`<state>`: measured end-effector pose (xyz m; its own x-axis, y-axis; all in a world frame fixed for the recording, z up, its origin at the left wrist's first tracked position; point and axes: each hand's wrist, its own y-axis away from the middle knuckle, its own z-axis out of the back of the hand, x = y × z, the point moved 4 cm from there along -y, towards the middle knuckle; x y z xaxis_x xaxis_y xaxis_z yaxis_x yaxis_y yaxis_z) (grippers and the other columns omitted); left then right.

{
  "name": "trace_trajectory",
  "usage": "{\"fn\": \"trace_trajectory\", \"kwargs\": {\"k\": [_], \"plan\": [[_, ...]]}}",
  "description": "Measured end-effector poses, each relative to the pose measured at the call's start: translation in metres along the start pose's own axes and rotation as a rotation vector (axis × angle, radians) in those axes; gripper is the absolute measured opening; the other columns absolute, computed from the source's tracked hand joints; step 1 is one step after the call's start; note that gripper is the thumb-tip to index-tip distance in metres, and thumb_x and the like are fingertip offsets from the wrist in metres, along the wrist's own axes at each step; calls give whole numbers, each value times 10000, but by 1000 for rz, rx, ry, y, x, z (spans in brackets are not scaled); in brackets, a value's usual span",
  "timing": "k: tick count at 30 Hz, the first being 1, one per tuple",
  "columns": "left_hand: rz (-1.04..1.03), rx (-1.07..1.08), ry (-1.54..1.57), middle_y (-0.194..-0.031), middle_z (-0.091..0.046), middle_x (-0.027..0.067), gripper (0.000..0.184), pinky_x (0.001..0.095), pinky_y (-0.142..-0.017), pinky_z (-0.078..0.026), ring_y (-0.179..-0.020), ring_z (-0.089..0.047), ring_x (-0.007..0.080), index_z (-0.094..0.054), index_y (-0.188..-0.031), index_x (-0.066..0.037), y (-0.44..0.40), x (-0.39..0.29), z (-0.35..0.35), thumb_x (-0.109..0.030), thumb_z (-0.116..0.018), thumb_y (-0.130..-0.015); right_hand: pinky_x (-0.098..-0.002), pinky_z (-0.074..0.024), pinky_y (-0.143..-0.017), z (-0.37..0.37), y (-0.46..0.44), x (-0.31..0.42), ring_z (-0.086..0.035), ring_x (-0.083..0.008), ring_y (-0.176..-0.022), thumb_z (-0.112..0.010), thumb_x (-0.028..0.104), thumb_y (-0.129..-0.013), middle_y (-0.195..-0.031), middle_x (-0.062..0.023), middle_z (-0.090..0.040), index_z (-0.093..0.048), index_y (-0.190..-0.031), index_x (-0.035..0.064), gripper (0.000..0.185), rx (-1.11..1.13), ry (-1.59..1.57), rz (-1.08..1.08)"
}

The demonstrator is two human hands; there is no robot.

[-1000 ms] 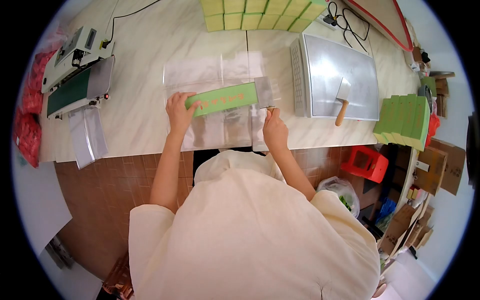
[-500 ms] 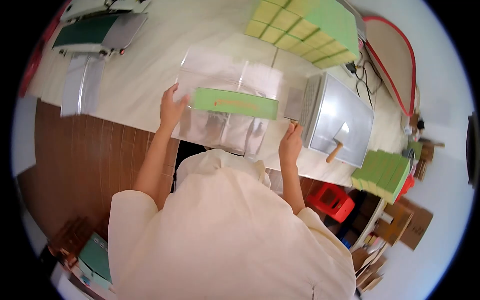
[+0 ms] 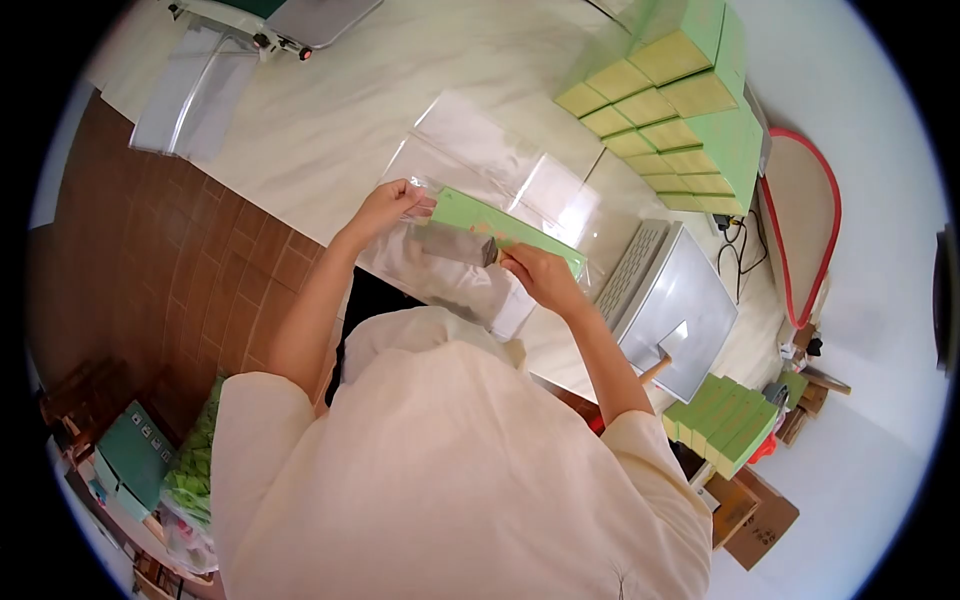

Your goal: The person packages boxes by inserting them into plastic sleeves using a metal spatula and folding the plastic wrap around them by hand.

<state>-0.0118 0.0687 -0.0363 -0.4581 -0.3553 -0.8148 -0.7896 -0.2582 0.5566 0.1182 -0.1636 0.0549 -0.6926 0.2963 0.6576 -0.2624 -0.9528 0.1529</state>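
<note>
A long green box (image 3: pixel 520 232) with orange writing lies slanted on clear plastic film (image 3: pixel 480 145) on the marbled table. My left hand (image 3: pixel 392 210) pinches the edge of the film at the box's left end. In my right hand (image 3: pixel 543 275) is the wooden handle of a flat metal scraper (image 3: pixel 452 244), whose blade points left over the film along the near side of the box. Part of the box is hidden behind my right hand and the scraper.
A metal hot plate (image 3: pixel 680 310) on the right bears a second scraper (image 3: pixel 657 370). Stacked green boxes (image 3: pixel 660 130) stand at the back, and more green boxes (image 3: pixel 722 425) at the right. A machine (image 3: pixel 300 20) and plastic sheets (image 3: pixel 195 90) lie on the left.
My right hand has brought the scraper left, from beyond the box's right end to its near side. My left hand, open before, has closed on the film. The camera view has turned.
</note>
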Motion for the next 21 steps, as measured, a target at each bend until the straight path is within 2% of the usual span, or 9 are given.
{"fn": "trace_trajectory", "kwargs": {"k": [2, 9, 11, 18, 20, 21], "plan": [[-45, 13, -56, -1111, -685, 138, 258, 320, -881, -521, -1000, -680, 203, -566, -1067, 26, 0, -1, -1, -208, -466, -1028, -398, -493, -681, 4, -7, -5, -612, -336, -794, -587, 199, -944, -900, -116, -648, -612, -1026, 54, 169, -34, -13, -8], [-85, 46, -48, -1087, -680, 149, 245, 316, -881, -531, -988, -681, 213, -560, -1032, 40, -8, 6, 2, -189, -473, -1027, -388, -495, -672, 13, -26, -21, -620, -325, -789, -567, 210, -957, -893, -108, -644, -618, -1025, 74, 160, -8, 45, -104], [-60, 16, -89, -1082, -680, 158, 243, 315, -886, -531, -991, -681, 218, -552, -1030, 45, -4, 1, 1, -186, -477, -1026, -398, -503, -626, 15, -26, -20, -632, -305, -771, -584, 213, -935, -854, -78, -647, -610, -959, 85, 133, -130, 22, -63], [-63, 18, -24, -1087, -683, 161, 269, 310, -884, -526, -990, -684, 217, -544, -1041, 38, -3, 1, -2, -220, -468, -1034, -393, -505, -622, 13, -9, -23, -638, -285, -765, -568, 220, -948, -849, -65, -648, -606, -959, 88, 138, -331, 26, -165], [-38, 52, -26, -1133, -671, 144, 264, 300, -958, -479, -1040, -665, 207, -523, -944, -36, -4, 5, 0, -277, -465, -1036, -395, -501, -617, 7, 2, -30, -639, -284, -759, -567, 231, -950, -851, -69, -650, -595, -972, 94, 141, -399, 151, -235], [-37, 56, -33, -1133, -671, 144, 264, 300, -958, -479, -1040, -665, 207, -523, -944, -36, -4, 5, -1, -277, -465, -1036, -395, -501, -617, 6, 7, -29, -639, -284, -759, -567, 231, -950, -851, -69, -650, -595, -972, 94, 141, -405, 148, -239]]}}
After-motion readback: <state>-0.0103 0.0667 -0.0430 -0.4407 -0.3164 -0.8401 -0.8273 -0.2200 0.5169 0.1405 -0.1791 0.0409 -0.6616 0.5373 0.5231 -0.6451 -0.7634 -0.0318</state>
